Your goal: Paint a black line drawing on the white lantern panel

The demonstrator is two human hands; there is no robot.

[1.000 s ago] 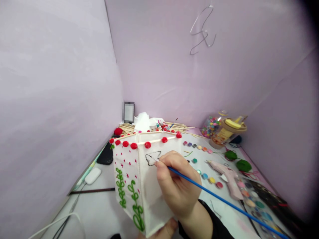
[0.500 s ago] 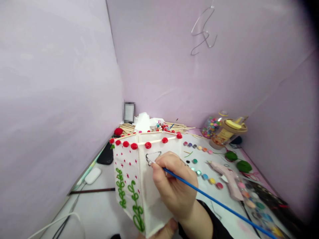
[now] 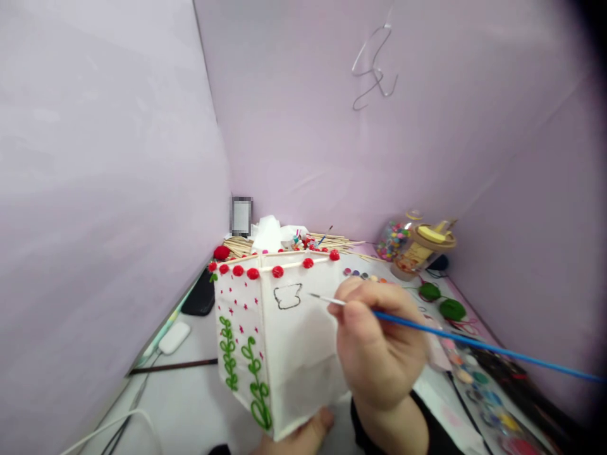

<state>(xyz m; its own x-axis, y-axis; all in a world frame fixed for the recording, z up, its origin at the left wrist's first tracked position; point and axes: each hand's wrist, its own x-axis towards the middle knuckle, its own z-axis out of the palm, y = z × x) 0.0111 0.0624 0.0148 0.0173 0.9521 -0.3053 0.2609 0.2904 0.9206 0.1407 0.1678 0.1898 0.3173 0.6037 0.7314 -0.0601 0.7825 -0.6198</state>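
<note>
My right hand pinches a thin blue paintbrush, its tip just right of a small black butterfly-like outline. That outline is on the front panel of a white paper lantern. Red pompoms line the lantern's top edge, and its left panel bears green looped stems and small red marks. Under the lantern's bottom edge, my left hand supports it, partly hidden by the panel, with a thumb or fingertip showing.
Wooden sticks and white tissue lie behind the lantern. At right are a jar of beads, a lidded cup, green yarn balls and paint pots. A black phone and white case are at left.
My right hand with the brush has moved right, away from the outline, whose black line now looks closed. The view has shifted slightly. My left hand still supports the lantern.
</note>
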